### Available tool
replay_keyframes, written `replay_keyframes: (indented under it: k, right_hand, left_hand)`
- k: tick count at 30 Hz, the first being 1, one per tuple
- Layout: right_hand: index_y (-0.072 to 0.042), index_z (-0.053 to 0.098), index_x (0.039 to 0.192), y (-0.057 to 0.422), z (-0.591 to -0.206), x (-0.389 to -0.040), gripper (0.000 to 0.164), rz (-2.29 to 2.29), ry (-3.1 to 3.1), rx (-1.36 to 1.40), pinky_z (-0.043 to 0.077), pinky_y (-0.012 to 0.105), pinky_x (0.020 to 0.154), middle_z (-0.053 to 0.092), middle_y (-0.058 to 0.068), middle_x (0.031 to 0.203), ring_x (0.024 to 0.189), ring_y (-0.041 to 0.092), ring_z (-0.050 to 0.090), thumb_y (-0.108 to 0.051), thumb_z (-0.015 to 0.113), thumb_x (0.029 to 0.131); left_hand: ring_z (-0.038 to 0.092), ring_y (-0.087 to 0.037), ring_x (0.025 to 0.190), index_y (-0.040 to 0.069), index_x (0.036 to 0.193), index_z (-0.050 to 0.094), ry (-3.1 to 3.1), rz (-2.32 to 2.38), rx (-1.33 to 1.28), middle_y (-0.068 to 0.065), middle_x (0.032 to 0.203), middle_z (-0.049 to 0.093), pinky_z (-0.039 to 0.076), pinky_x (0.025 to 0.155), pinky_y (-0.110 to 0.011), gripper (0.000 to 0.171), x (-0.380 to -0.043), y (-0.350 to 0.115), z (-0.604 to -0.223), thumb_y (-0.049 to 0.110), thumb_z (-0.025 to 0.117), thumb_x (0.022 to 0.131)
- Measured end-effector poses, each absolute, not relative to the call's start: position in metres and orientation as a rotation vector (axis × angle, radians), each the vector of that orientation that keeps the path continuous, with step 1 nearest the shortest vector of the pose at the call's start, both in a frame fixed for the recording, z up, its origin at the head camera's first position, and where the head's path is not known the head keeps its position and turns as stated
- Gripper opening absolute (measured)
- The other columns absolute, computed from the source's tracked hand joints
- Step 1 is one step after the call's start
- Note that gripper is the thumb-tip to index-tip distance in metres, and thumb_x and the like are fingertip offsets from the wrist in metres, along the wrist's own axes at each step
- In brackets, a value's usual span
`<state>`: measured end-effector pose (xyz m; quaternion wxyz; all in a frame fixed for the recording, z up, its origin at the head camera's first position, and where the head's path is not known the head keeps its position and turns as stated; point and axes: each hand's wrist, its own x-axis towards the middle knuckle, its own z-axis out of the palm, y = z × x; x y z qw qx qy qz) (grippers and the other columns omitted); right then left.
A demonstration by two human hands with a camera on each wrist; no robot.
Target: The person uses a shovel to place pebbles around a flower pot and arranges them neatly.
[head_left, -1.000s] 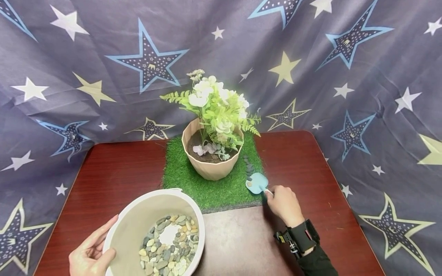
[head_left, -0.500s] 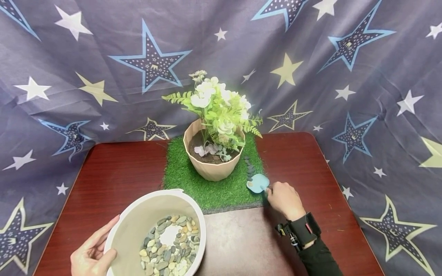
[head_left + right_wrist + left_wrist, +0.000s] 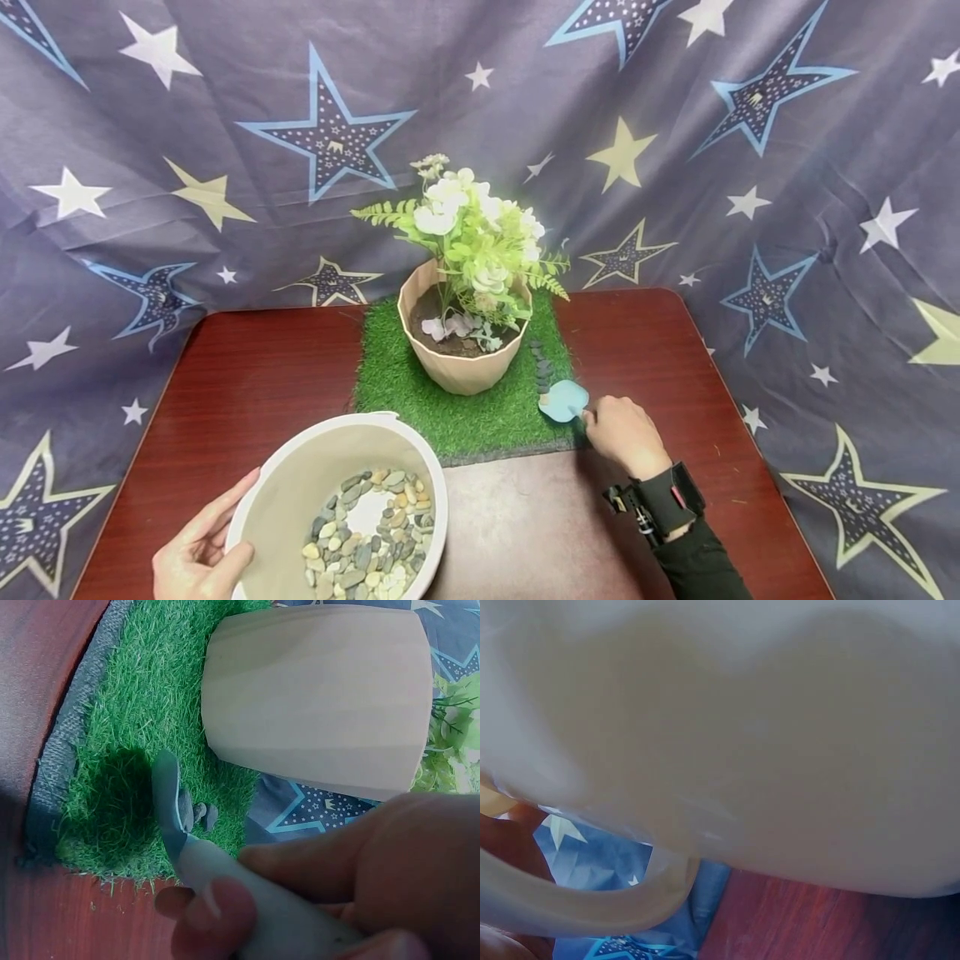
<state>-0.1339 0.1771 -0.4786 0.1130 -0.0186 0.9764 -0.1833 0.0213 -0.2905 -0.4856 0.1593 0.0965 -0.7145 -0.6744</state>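
My right hand point(image 3: 624, 433) grips the pale handle point(image 3: 270, 907) of a small toy shovel with a light blue blade point(image 3: 566, 402). In the right wrist view the blade stands tilted on edge, close over the artificial turf point(image 3: 480, 429). A tan pebble point(image 3: 543, 400) shows at the blade's left edge, by the near end of a row of dark pebbles point(image 3: 543, 368). On the other side, my left hand point(image 3: 197, 546) holds a cream bucket point(image 3: 273, 508) by its rim, thumb inside. The bucket leans toward me, with many grey and tan pebbles point(image 3: 367, 554) inside.
A beige flowerpot point(image 3: 465, 373) with soil, white flowers and ferns point(image 3: 480, 233) stands on the turf, left of the pebble row. Underneath is a dark red table point(image 3: 277, 358). A star-patterned cloth point(image 3: 480, 108) hangs behind and at both sides.
My right hand and the shovel have shifted slightly right and nearer, the blade tilting. The tan pebble has gone from on the blade to its left edge. My left hand keeps holding the bucket.
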Motion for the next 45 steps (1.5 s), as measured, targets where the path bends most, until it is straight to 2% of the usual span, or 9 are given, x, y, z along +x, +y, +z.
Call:
replay_keyframes:
  k: [6, 12, 23, 36, 40, 45]
  right_hand:
    - [-0.013, 0.060, 0.068, 0.174, -0.476, -0.134, 0.034, -0.535, 2.857, -0.063, 0.037, 0.034, 0.056, 0.046, 0.002, 0.060, 0.056, 0.020, 0.047, -0.021, 0.062, 0.101]
    - [-0.013, 0.059, 0.068, 0.173, -0.475, -0.134, 0.034, -0.535, 2.862, -0.066, 0.038, 0.034, 0.056, 0.049, 0.003, 0.060, 0.056, 0.021, 0.048, -0.022, 0.062, 0.101]
    - [-0.010, 0.068, 0.079, 0.172, -0.470, -0.132, 0.026, -0.549, 2.872, -0.062, 0.039, 0.035, 0.057, 0.052, 0.003, 0.062, 0.058, 0.021, 0.049, -0.022, 0.063, 0.101]
    - [-0.010, 0.071, 0.082, 0.175, -0.479, -0.133, 0.024, -0.546, 2.844, -0.045, 0.039, 0.035, 0.056, 0.054, 0.003, 0.064, 0.059, 0.021, 0.050, -0.023, 0.063, 0.101]
    - [-0.011, 0.066, 0.073, 0.175, -0.481, -0.136, 0.031, -0.543, 2.837, -0.053, 0.037, 0.033, 0.055, 0.051, 0.002, 0.061, 0.057, 0.020, 0.048, -0.023, 0.062, 0.101]
    - [-0.016, 0.052, 0.060, 0.172, -0.478, -0.140, 0.042, -0.429, 2.867, -0.118, 0.038, 0.035, 0.054, 0.049, 0.002, 0.059, 0.056, 0.021, 0.049, -0.023, 0.061, 0.100]
  left_hand:
    - [0.077, -0.006, 0.088, -0.019, 0.138, 0.053, -2.081, -1.918, 0.340, 0.008, 0.108, 0.079, 0.061, 0.064, -0.025, 0.072, 0.022, -0.290, -0.484, -0.034, 0.040, 0.069]
    - [0.077, -0.005, 0.089, -0.019, 0.138, 0.053, -2.076, -1.917, 0.387, 0.009, 0.107, 0.079, 0.061, 0.065, -0.026, 0.072, 0.022, -0.287, -0.482, -0.034, 0.040, 0.069]
    - [0.077, -0.008, 0.090, -0.021, 0.137, 0.052, -2.028, -1.947, 0.269, 0.005, 0.110, 0.079, 0.061, 0.064, -0.027, 0.071, 0.022, -0.289, -0.485, -0.035, 0.039, 0.069]
    - [0.077, -0.007, 0.090, -0.019, 0.138, 0.054, -2.068, -1.911, 0.400, 0.009, 0.108, 0.079, 0.061, 0.065, -0.029, 0.073, 0.021, -0.287, -0.482, -0.034, 0.040, 0.068]
    - [0.077, -0.006, 0.089, -0.019, 0.137, 0.053, -2.066, -1.914, 0.365, 0.009, 0.109, 0.079, 0.061, 0.065, -0.027, 0.072, 0.021, -0.288, -0.483, -0.034, 0.040, 0.068]
    - [0.077, -0.006, 0.088, -0.021, 0.136, 0.053, -2.036, -1.930, 0.264, 0.006, 0.110, 0.079, 0.061, 0.062, -0.024, 0.072, 0.021, -0.291, -0.487, -0.035, 0.040, 0.067]
